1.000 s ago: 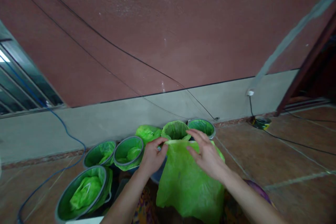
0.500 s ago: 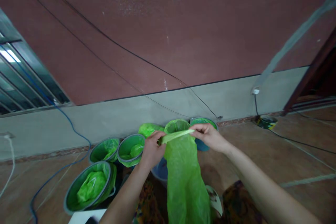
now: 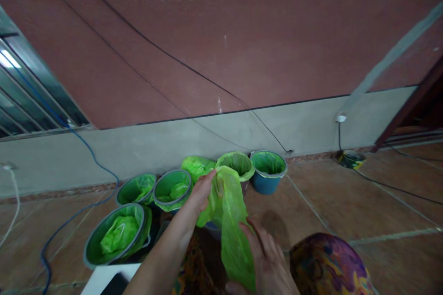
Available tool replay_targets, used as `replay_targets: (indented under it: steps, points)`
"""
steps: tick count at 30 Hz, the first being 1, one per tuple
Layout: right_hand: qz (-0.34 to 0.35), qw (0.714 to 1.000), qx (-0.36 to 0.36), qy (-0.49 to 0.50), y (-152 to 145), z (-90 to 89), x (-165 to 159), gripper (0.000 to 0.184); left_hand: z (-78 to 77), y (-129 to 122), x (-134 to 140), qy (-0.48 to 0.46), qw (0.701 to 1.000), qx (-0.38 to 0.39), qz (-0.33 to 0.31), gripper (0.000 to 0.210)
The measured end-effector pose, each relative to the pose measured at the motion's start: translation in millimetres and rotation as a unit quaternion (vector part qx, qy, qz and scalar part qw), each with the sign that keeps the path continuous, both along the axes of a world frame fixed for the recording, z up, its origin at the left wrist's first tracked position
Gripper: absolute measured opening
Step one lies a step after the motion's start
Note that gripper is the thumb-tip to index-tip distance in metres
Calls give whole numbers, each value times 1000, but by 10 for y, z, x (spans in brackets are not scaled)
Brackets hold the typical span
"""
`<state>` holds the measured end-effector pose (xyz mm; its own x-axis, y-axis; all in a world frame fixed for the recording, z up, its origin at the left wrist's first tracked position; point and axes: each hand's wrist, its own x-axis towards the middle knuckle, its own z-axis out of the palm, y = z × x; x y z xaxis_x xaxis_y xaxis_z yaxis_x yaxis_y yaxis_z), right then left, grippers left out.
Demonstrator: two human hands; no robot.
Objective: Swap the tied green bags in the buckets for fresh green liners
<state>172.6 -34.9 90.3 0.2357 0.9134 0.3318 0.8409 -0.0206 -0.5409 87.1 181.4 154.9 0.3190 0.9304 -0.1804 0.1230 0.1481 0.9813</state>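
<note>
The left hand (image 3: 202, 191) pinches the top of a green plastic bag (image 3: 230, 221), hanging above the tiled floor (image 3: 346, 203) before lined buckets (image 3: 268, 170). The right hand (image 3: 268, 262) grasps the bag lower down.

Tiled floor (image 3: 346, 203) – six bag-lined buckets (image 3: 268, 171) lower centre, blue cable (image 3: 69, 228) lower left, small tin (image 3: 351, 158) right.
</note>
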Motion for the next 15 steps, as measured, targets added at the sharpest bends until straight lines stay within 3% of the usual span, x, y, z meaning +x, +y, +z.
replay_targets:
  steps: [3, 6, 10, 15]
  points:
    - [-72, 995, -15, -63, 18, -348, -12, 92, 3, 74, 34, -83, 990, -112, 16, 43]
    - [-118, 988, -59, -80, 64, -507, 205, 67, 33, 148, 2, -159, 976, -146, 40, 35]
    - [-138, 985, -102, -34, 45, -558, 669, 45, 71, 263, -133, -215, 965, -124, 81, 26]
    - [-153, 983, -60, 79, -42, -503, 1318, 38, 59, 426, -397, -209, 971, -34, 108, 28]
